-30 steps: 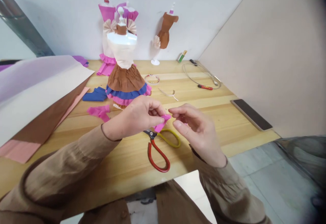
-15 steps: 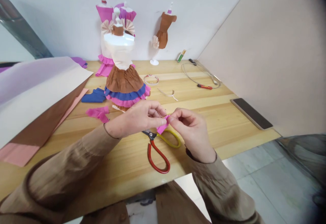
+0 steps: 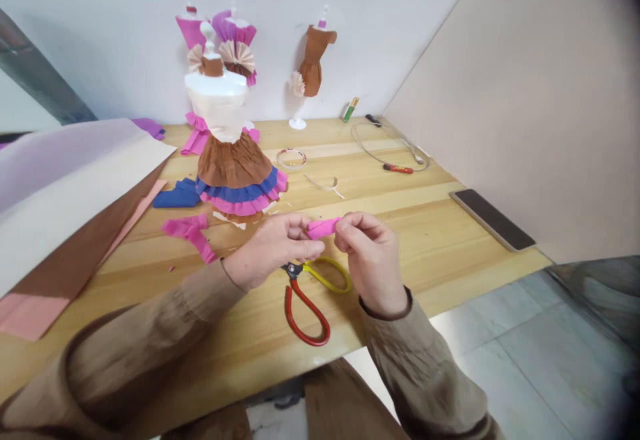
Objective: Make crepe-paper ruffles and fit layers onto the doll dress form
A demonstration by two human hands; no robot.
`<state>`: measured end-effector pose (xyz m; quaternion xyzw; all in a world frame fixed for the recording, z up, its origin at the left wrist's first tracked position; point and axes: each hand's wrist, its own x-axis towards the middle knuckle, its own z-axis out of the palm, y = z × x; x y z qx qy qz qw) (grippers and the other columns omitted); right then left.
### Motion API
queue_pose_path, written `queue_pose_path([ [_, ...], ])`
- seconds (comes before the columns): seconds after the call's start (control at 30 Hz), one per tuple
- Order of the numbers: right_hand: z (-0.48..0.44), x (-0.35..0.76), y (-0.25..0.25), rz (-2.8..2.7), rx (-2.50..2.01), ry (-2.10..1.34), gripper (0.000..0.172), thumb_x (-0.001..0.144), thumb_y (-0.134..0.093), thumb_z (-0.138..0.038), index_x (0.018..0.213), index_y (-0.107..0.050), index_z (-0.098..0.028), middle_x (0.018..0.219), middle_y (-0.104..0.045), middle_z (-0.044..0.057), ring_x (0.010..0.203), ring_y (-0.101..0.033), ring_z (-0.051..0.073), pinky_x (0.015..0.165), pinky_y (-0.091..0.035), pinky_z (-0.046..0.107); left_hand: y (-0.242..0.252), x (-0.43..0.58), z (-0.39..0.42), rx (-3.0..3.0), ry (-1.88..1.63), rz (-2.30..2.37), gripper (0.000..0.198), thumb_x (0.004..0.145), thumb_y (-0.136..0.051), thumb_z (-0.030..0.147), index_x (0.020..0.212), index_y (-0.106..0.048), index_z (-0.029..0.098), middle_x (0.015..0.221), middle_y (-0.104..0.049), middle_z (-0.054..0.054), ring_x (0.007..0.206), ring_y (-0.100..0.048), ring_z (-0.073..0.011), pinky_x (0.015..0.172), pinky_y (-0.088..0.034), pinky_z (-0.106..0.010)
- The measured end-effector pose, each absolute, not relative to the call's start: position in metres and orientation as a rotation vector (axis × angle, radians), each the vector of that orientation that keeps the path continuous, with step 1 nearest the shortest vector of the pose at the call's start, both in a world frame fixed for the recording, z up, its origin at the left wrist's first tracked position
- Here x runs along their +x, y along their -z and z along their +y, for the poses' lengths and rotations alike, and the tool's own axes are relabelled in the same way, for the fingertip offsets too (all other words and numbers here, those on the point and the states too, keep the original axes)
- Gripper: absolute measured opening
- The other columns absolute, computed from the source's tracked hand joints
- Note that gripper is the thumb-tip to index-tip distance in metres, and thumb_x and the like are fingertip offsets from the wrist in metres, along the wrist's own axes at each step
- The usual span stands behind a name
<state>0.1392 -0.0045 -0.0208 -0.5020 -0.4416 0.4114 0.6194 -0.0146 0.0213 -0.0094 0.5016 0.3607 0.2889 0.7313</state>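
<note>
Pink paper-like strip [image 3: 323, 228] runs between my two grips, over the bench [image 3: 415, 227] near the scissors [image 3: 292, 269]. I have the right grip [image 3: 371, 259] pinched closed on one end; at the other, fingers of the left grip [image 3: 273, 248] touch it, thumb apart, and I cannot tell whether they hold.

open tabletop [image 3: 425, 227] between hands [image 3: 373, 257] and phone [image 3: 493, 220], scissors [image 3: 309, 310] beneath, skirted mannequin [image 3: 220, 113] blocking left rear

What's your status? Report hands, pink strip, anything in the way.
Right hand pinching right end of pink strip. Left hand at strip's left end, hold unclear. Scissors lying beneath hands, possibly in the way.
</note>
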Motion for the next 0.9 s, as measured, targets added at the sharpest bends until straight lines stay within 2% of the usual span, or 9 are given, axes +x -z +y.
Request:
queue_pose_path([
  [0.17,-0.0036,0.1391,0.0236,-0.975,-1.120,-1.012,0.022,0.068,-0.068,-0.027,0.053,-0.054,-0.019,0.046,-0.046,-0.006,0.046,-0.037,0.008,0.048,-0.029,0.025,0.0092,-0.0140,0.0214,1.044,-0.694,0.777,0.017,0.071,-0.075,0.025,0.077,-0.065,0.013,0.065,-0.064,0.000,0.058,-0.056,-0.0075,0.060,-0.045,-0.020],
  [0.3,-0.0029,0.1390,0.0247,-0.926,-1.094,-1.052,0.022,0.068,-0.070,-0.025,0.053,-0.055,-0.018,0.046,-0.046,-0.006,0.047,-0.038,0.008,0.050,-0.029,0.025,0.0103,-0.0147,0.0210,1.061,-0.680,0.809,0.025,0.075,-0.072,0.034,0.066,-0.062,0.013,0.060,-0.063,-0.001,0.055,-0.056,-0.0079,0.057,-0.043,-0.021],
  [0.7,-0.0008,0.1402,0.0269,-0.835,-1.075,-1.059,0.019,0.066,-0.070,-0.025,0.053,-0.058,-0.018,0.045,-0.047,-0.006,0.045,-0.038,0.008,0.048,-0.027,0.025,0.0115,-0.0154,0.0231,1.018,-0.618,0.830,0.035,0.076,-0.068,0.043,0.061,-0.059,0.013,0.059,-0.063,-0.002,0.053,-0.057,-0.0088,0.054,-0.044,-0.020],
  [0.9,-0.0003,0.1414,0.0292,-0.823,-1.058,-1.050,0.019,0.067,-0.070,-0.024,0.053,-0.058,-0.018,0.044,-0.048,-0.006,0.045,-0.038,0.008,0.048,-0.026,0.025,0.0073,-0.0158,0.0235,1.068,-0.580,0.892,0.034,0.078,-0.067,0.044,0.065,-0.063,0.012,0.060,-0.065,-0.003,0.052,-0.058,-0.0087,0.053,-0.045,-0.019],
])
